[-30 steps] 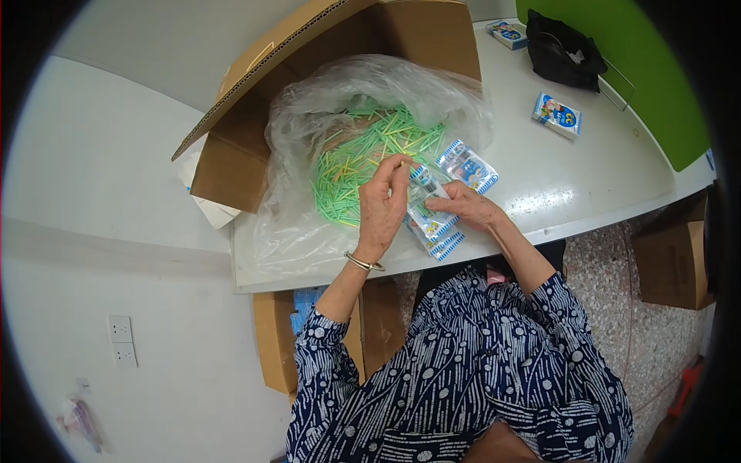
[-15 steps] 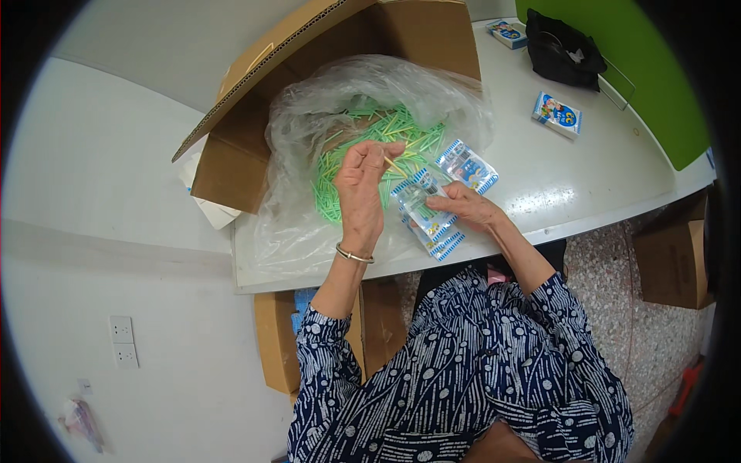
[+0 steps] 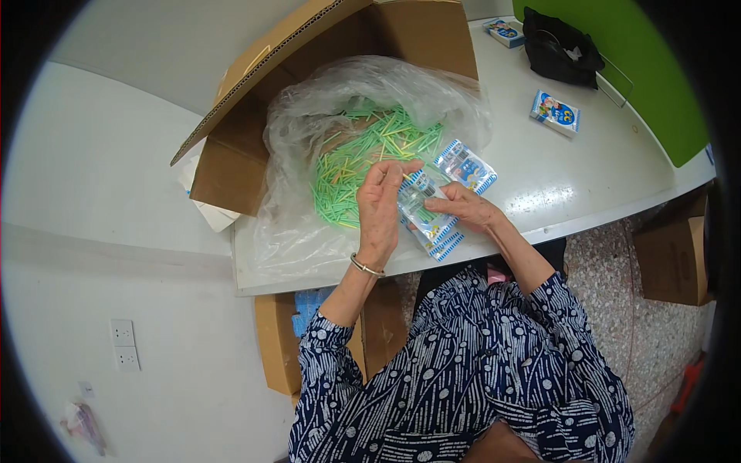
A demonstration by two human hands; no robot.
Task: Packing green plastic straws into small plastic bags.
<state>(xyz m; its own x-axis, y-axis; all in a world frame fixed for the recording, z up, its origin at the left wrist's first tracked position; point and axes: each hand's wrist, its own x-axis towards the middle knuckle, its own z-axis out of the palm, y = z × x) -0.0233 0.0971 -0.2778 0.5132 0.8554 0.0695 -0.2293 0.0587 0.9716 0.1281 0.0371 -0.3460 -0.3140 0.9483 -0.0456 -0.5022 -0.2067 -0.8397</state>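
Pouch [image 3: 414,198] in the right hand [image 3: 469,208] looks clear, with blue-and-white striped ends.

Carton [image 3: 421,35]: corrugated cardboard, brown, matt; the cut edge is rough. Liner bag [image 3: 297,112]: thin translucent plastic film, wrinkled, with glossy highlights. Thin sticks [image 3: 336,189]: smooth and slender, apparently plastic, though too small in view to confirm. Sachets [image 3: 417,190]: glossy printed plastic film. Tabletop [image 3: 532,181]: smooth, pale, semi-gloss; reflects the light as a bright patch. Bangle [image 3: 367,268]: shiny, smooth metal. Sleeves [image 3: 328,343]: soft matt cloth, patterned. Floor [image 3: 602,289]: speckled, stone-like surface.
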